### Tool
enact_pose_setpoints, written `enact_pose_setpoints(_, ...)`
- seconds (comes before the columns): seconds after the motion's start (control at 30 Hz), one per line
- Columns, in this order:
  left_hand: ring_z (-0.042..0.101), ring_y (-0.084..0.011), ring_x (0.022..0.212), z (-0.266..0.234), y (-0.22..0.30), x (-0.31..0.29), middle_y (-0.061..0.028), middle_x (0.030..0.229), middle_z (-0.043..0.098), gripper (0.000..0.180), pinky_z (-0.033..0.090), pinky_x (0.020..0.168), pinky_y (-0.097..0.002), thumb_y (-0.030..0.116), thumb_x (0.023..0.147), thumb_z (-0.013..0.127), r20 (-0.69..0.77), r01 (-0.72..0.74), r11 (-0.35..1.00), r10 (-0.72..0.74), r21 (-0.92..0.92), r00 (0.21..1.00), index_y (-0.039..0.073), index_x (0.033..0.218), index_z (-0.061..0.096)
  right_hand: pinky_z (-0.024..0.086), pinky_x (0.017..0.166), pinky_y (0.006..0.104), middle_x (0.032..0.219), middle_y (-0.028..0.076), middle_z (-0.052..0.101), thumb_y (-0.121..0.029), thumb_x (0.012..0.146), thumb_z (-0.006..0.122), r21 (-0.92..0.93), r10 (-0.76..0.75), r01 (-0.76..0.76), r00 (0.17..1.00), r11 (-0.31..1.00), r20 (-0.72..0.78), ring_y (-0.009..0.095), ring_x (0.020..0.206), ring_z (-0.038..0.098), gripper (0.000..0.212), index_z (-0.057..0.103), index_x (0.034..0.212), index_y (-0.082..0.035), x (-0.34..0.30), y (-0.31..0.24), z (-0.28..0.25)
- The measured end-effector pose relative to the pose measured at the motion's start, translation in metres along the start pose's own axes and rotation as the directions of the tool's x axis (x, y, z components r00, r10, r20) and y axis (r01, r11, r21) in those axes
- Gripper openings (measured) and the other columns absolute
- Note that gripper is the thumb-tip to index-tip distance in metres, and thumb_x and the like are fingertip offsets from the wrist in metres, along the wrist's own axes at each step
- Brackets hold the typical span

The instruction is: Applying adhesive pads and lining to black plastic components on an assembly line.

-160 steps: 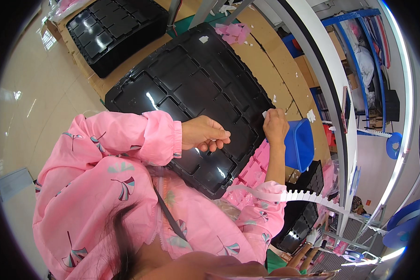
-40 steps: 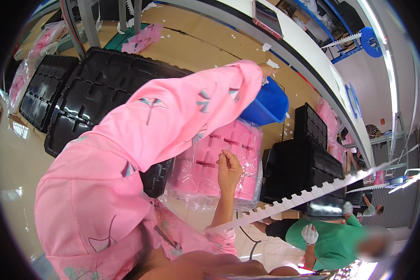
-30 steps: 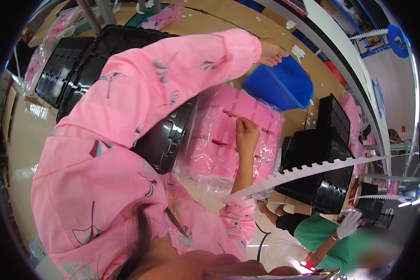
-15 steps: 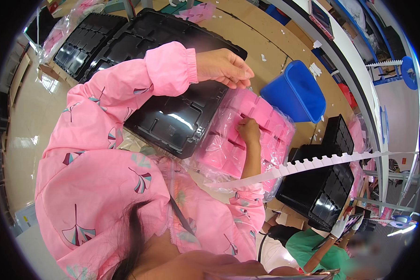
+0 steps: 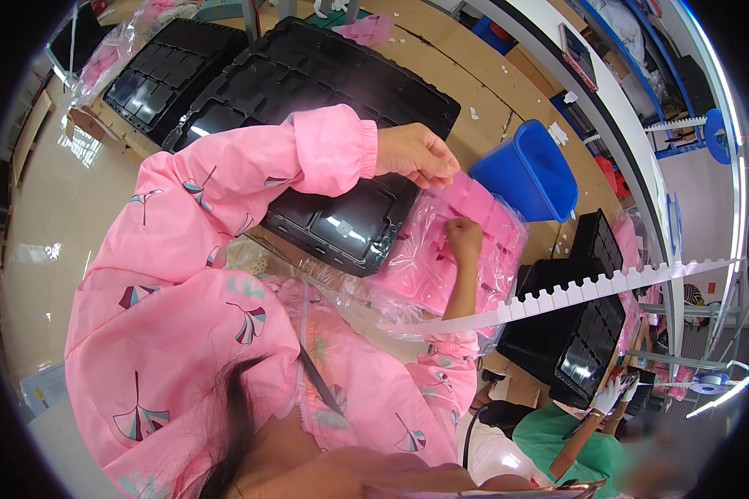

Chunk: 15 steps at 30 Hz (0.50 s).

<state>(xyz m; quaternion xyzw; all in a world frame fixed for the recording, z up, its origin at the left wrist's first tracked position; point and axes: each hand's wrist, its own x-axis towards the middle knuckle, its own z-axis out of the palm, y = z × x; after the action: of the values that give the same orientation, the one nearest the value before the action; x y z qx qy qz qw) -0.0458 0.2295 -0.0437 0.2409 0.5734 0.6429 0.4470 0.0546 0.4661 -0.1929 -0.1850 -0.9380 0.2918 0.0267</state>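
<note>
A pink slotted block (image 5: 429, 258), foam-like in look, lies in front of me with clear plastic film (image 5: 383, 287) around its edges. My left hand (image 5: 419, 155) is at its far left corner, thumb and fingertips pinched together; whatever they hold is too small to make out. Closed fingers of my right hand (image 5: 464, 239) rest at the middle of the block, near its slots, and hide what is between them. A glossy black tray (image 5: 341, 229) sits left of the block, partly under my left sleeve.
Beyond the block stands a blue bin (image 5: 549, 179). Larger black trays (image 5: 333, 75) cover the back left, and black crates (image 5: 578, 333) stand at right. A white toothed strip (image 5: 549, 301) crosses in front of my right forearm. A white-gloved person in green (image 5: 549, 437) works at lower right.
In the picture, both hands sit slightly farther right and lower, with the trays and block shifted too. Both hands keep closed fingers. The co-worker's gloved hands have moved slightly.
</note>
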Motion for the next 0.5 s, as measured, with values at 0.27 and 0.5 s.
enact_pose_setpoints(0.27,0.054,-0.0125,0.093,0.002,-0.016,0.003,-0.0091,0.097,0.06,0.047,0.04,0.085,-0.0255,0.031,0.072,0.071,0.039,-0.106,0.993,0.105,0.049,0.994,-0.001,0.104,0.058,0.038,0.048,0.0197,0.065,0.004,0.058,-0.007,0.077,0.06,0.873,0.052,0.101,0.988,0.477,-0.143,0.01,0.052,0.051,0.008,0.061,0.075,0.0,-0.017,-0.039,-0.085)
enact_pose_setpoints(0.5,0.03,-0.0291,0.126,0.006,-0.009,0.02,-0.0235,0.134,0.03,0.1,0.024,0.103,-0.0333,0.044,0.064,0.074,0.065,-0.307,0.814,0.318,0.493,0.946,-0.007,0.132,0.022,0.04,0.051,0.0214,0.067,0.005,0.056,-0.009,0.08,0.06,0.948,-0.091,0.273,0.961,0.165,-0.261,0.012,0.055,0.051,0.01,0.058,0.08,0.0,-0.016,-0.089,-0.096)
